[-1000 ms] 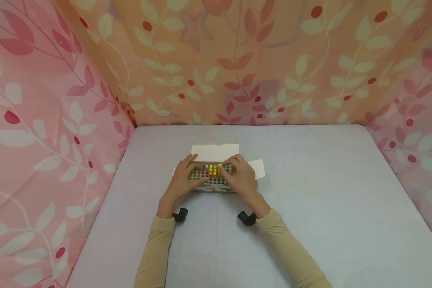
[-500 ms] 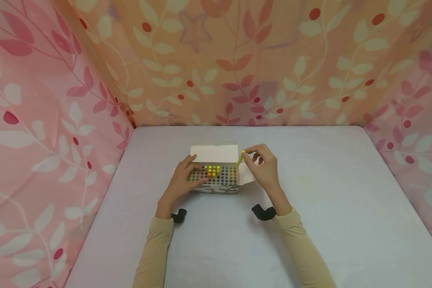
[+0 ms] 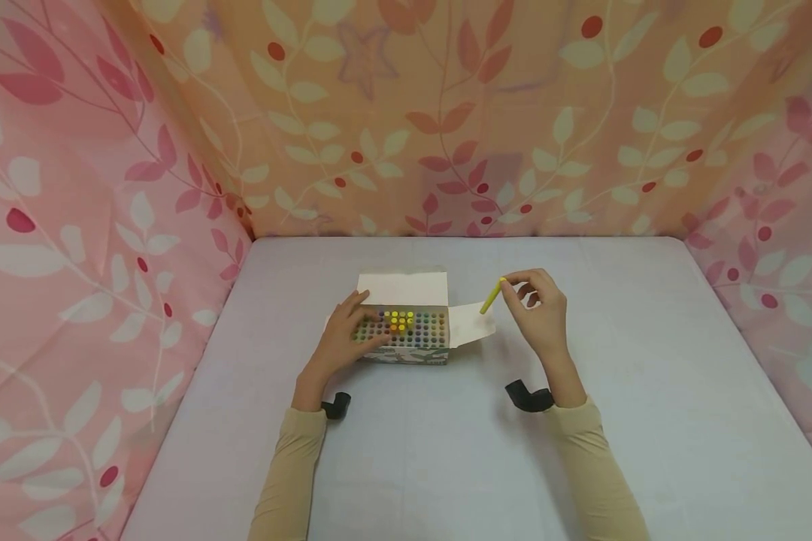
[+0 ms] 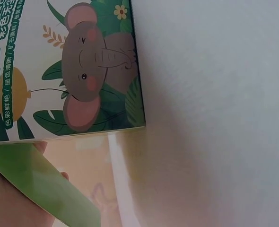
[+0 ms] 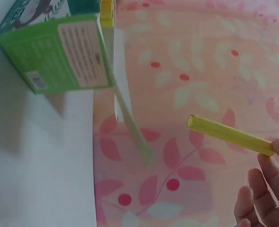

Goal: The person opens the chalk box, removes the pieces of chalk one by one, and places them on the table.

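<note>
Right hand [image 3: 540,314] pinches a yellow crayon [image 3: 492,295] at its end, now lifted clear and right of the box [image 3: 406,342]; a second ago it was down among the crayons. Left hand [image 3: 341,336] stays on the box's left side, fingers laid relaxed over the top, steadying it on the surface [image 3: 649,391]. One crayon out, the rest standing in the box.

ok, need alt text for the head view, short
A person's right hand pinches a yellow crayon in the air to the right of an open box of crayons, while the left hand rests on the box's left end. The box sits on a pale table enclosed by floral fabric.
</note>
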`<state>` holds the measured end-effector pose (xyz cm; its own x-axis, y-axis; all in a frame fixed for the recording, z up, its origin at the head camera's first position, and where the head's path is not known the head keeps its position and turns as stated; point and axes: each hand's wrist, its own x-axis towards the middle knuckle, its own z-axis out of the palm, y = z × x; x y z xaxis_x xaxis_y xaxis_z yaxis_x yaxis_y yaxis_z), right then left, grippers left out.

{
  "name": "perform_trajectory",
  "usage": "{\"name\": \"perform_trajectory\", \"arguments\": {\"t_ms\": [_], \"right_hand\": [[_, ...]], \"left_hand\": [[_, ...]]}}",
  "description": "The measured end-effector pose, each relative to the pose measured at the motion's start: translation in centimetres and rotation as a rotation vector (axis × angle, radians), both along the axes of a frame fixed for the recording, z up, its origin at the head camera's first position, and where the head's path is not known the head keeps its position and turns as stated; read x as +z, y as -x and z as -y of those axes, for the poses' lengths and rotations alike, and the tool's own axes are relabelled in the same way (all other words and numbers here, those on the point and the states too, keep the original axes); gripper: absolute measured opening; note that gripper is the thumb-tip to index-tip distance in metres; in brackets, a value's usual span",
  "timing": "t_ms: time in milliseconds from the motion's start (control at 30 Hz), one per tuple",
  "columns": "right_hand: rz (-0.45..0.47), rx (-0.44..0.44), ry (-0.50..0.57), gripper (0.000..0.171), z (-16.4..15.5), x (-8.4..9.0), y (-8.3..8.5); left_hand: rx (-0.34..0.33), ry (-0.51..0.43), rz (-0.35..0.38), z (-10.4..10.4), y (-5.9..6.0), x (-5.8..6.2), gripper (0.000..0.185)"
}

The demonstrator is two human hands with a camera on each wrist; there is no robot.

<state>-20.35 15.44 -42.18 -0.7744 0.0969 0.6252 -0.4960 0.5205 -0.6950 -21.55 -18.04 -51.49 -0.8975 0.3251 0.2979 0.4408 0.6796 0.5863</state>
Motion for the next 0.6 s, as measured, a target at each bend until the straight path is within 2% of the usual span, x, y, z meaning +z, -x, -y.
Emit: {"name": "perform_trajectory", "arguments": {"t_ms": [100,400,600], "right_hand": [[0.008,-0.022,-0.012,0.01,-1.2,-0.7,0.3],[0.084,-0.039,-0.07,0.011,-3.8,-1.2,0.0],[0.183,-0.053,-0.138,0.012,-5.7,-1.6,-0.3]], "left_hand": [[0.001,-0.003,0.005,0.0,0.0,-0.1,0.037],[-0.002,-0.012,0.011,0.2,0.0,-0.2,0.037],[-0.01,-0.02,0.007,0.1,0.1,-0.1,0.038]]}}
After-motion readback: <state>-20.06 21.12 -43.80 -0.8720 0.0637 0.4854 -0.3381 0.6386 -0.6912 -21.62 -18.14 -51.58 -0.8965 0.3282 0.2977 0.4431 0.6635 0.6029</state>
